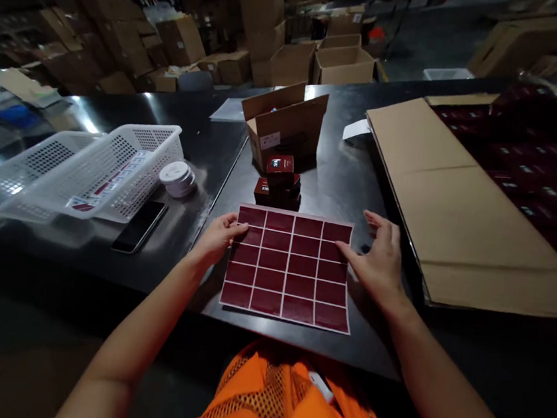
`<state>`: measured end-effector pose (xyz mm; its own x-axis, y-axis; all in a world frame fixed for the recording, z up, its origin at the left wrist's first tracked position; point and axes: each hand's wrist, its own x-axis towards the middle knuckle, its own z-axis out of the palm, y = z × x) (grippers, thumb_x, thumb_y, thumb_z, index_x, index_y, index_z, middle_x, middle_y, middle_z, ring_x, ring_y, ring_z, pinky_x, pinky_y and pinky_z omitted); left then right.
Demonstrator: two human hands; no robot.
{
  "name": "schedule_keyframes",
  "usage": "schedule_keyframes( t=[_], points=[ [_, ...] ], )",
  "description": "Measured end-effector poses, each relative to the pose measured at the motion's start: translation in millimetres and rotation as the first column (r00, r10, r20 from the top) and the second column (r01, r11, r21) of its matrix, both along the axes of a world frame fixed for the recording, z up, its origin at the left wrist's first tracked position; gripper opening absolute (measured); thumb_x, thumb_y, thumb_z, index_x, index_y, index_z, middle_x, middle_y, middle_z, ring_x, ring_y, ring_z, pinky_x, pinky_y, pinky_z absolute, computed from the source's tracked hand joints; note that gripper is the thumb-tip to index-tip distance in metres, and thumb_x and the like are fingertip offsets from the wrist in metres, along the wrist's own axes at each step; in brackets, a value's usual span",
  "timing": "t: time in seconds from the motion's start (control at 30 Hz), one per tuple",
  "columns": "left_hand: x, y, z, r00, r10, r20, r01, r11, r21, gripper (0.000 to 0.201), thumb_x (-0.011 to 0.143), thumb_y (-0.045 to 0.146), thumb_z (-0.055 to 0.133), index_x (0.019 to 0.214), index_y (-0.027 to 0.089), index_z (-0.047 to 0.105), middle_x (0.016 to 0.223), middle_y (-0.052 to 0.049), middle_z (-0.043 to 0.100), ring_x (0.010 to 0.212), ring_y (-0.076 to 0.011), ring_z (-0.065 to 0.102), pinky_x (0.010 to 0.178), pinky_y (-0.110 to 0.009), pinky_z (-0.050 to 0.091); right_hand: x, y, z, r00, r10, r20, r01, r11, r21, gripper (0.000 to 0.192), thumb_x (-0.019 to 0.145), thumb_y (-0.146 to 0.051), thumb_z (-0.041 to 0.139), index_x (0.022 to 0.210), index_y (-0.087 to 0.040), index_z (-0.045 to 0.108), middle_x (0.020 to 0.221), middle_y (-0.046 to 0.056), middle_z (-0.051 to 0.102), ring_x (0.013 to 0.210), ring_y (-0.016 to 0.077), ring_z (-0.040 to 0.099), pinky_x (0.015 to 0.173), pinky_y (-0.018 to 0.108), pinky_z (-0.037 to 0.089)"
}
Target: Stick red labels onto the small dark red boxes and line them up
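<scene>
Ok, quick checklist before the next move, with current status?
1. Left grip holding the left edge of the maroon sheet: ok, thumb over it.
2. Right grip closed on the sheet: not ok, thumb at the right edge, fingers spread off it.
3. Sheet complete: ok, all twenty panels in place.
4. Small boxes apart from the sheet: cannot tell, they stand right behind its far edge.
5. Phone away from the sheet: ok, off to the left.

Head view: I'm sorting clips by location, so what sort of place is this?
Probably a warehouse packing area: cardboard boxes stand beyond the dark worktable, which bears white plastic baskets.
</scene>
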<state>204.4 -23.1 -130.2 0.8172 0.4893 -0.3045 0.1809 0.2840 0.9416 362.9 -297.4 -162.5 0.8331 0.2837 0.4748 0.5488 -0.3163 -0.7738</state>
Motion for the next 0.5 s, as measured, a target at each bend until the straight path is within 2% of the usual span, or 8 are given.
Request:
schedule_keyframes(
  t=[0.03,0.07,0.13,0.2,0.27,0.4,0.5],
  points=[
    [1.6,-8.5,-2.3,1.000,-0.010,-0.001,0.010,1.000,-0.007,0.046,0.050,0.037,0.092,0.080,0.017,0.063,0.068,0.001,0.071,0.057,-0.0139,0.065,0.054,-0.023,0.051,-3.2,0.2,1.6,0.981,-0.039,0.191,0.048,0.998,-0.045,0.054,0.074,-0.032,0.079,0.122,-0.021,0.058,0.119,0.013,0.063,0.109,0.0318,0.062,0.095,0.053,0.052],
    [3.7,-17.8,-5.3,1.000,-0.025,-0.001,0.025,1.000,-0.015,0.045,0.051,0.037,0.091,0.079,0.017,0.062,0.067,0.001,0.070,0.056,-0.0139,0.065,0.054,-0.023,0.051,-7.6,1.1,3.7,0.942,-0.025,0.335,0.057,0.995,-0.086,0.043,0.080,-0.028,0.075,0.120,-0.021,0.059,0.115,0.012,0.065,0.109,0.0311,0.062,0.097,0.053,0.051],
    [9.9,-36.7,-11.8,0.998,-0.070,-0.002,0.069,0.997,-0.037,0.044,0.052,0.035,0.090,0.080,0.018,0.062,0.068,0.001,0.070,0.058,-0.0149,0.065,0.055,-0.025,0.052,-18.1,5.3,8.2,0.877,0.099,0.470,-0.025,0.987,-0.161,0.028,0.089,-0.021,0.068,0.116,-0.023,0.061,0.106,0.009,0.069,0.103,0.0274,0.064,0.093,0.047,0.052],
    [18.2,-52.3,-17.3,0.993,-0.119,0.008,0.120,0.992,-0.045,0.041,0.054,0.032,0.087,0.084,0.018,0.062,0.071,0.000,0.072,0.059,-0.0158,0.066,0.058,-0.026,0.052,-26.7,11.3,10.2,0.842,0.261,0.472,-0.170,0.959,-0.227,0.024,0.092,-0.018,0.064,0.116,-0.022,0.062,0.102,0.007,0.071,0.098,0.0245,0.065,0.088,0.042,0.052],
    [27.8,-61.4,-20.7,0.986,-0.161,0.030,0.162,0.986,-0.035,0.041,0.056,0.028,0.084,0.090,0.018,0.064,0.074,-0.001,0.073,0.061,-0.0165,0.067,0.061,-0.027,0.053,-29.8,16.3,8.1,0.832,0.367,0.415,-0.281,0.925,-0.255,0.025,0.093,-0.019,0.065,0.118,-0.020,0.063,0.103,0.008,0.072,0.099,0.0235,0.066,0.088,0.040,0.052],
    [43.7,-60.4,-25.6,0.978,-0.209,0.024,0.210,0.978,-0.006,0.040,0.054,0.020,0.080,0.092,0.016,0.068,0.076,-0.001,0.075,0.065,-0.0169,0.068,0.065,-0.027,0.051,-21.6,19.4,-1.1,0.857,0.433,0.279,-0.361,0.891,-0.275,0.030,0.092,-0.022,0.068,0.121,-0.019,0.063,0.114,0.009,0.073,0.107,0.0244,0.066,0.093,0.041,0.051],
    [48.4,-53.2,-33.0,0.976,-0.216,0.012,0.217,0.976,-0.010,0.035,0.058,0.026,0.083,0.089,0.016,0.069,0.080,-0.002,0.075,0.068,-0.0164,0.067,0.069,-0.028,0.051,-13.9,23.5,-1.4,0.863,0.465,0.198,-0.396,0.865,-0.307,0.032,0.090,-0.022,0.071,0.121,-0.019,0.065,0.114,0.009,0.073,0.108,0.0254,0.066,0.094,0.043,0.051]
  ],
)
